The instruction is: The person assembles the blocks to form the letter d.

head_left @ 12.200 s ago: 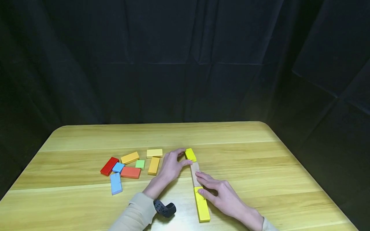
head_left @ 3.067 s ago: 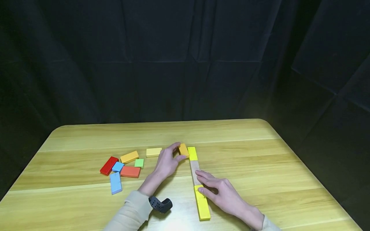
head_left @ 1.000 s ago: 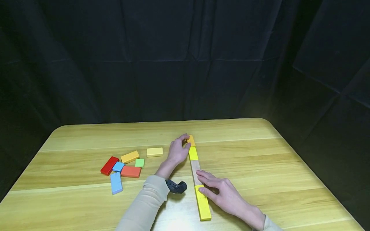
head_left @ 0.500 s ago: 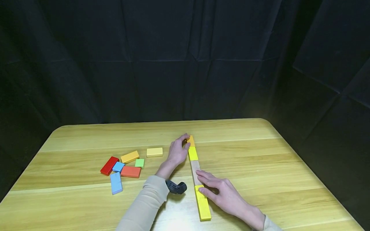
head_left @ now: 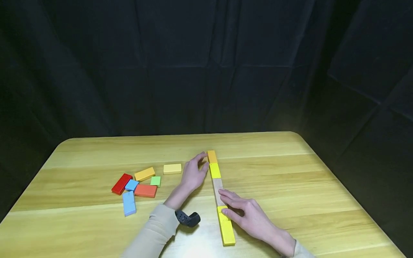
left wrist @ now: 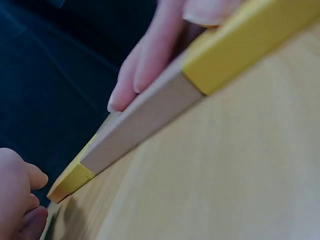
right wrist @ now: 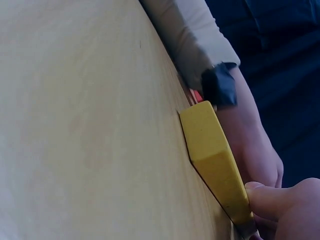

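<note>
Four-sided wooden blocks form a straight row on the table, running away from me. An orange block (head_left: 212, 156) is at the far end, followed by a short yellow block (head_left: 214, 171), a pale greyish block (head_left: 217, 188) and a long yellow block (head_left: 227, 231) nearest me. My left hand (head_left: 193, 174) is just left of the orange block, fingers loosely bent, holding nothing; a gap shows in the left wrist view. My right hand (head_left: 246, 215) rests along the row's right side, fingertips on the pale block and thumb (right wrist: 262, 197) on the long yellow one.
Loose blocks lie at left: a cream block (head_left: 172, 169), an amber block (head_left: 145, 174), a green block (head_left: 155, 181), a coral block (head_left: 146, 191), a red block (head_left: 122, 184), a small blue block (head_left: 131, 185) and a longer light blue block (head_left: 129, 203). A dark curtain (head_left: 206, 71) hangs behind the table.
My left hand brought the orange block from the loose group to the row's far end, straightened it there, then let go and drew back left. The right hand has stayed put.
</note>
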A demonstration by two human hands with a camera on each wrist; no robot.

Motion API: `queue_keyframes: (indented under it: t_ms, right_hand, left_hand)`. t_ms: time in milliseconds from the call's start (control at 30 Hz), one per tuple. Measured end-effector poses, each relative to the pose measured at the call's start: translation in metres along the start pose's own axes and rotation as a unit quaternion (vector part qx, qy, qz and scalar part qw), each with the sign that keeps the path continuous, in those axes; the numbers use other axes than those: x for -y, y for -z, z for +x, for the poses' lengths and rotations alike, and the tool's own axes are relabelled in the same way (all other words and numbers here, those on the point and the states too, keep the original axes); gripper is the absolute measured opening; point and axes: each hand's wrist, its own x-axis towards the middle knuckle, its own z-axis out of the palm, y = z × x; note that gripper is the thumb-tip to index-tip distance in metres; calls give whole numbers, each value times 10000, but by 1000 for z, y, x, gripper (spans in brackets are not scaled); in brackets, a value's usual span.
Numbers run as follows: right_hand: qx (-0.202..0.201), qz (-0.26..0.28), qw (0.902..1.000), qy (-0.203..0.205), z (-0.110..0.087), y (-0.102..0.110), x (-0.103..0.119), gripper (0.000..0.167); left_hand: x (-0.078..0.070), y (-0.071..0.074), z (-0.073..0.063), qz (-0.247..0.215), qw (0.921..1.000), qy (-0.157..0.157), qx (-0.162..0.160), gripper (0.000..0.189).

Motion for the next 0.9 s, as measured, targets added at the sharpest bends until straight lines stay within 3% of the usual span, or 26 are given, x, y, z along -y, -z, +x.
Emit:
queue_keyframes:
  t_ms: [567,900]
  right_hand:
    - [-25,92,9999,-80,-3,3,-3,46]
    - [50,115,9998,-148,-1,2,-3,47]
  left_hand:
    - [1,48,-54,591,9947,-817,196,38]
    - [10,85,-78,815,9951,-556,29,40]
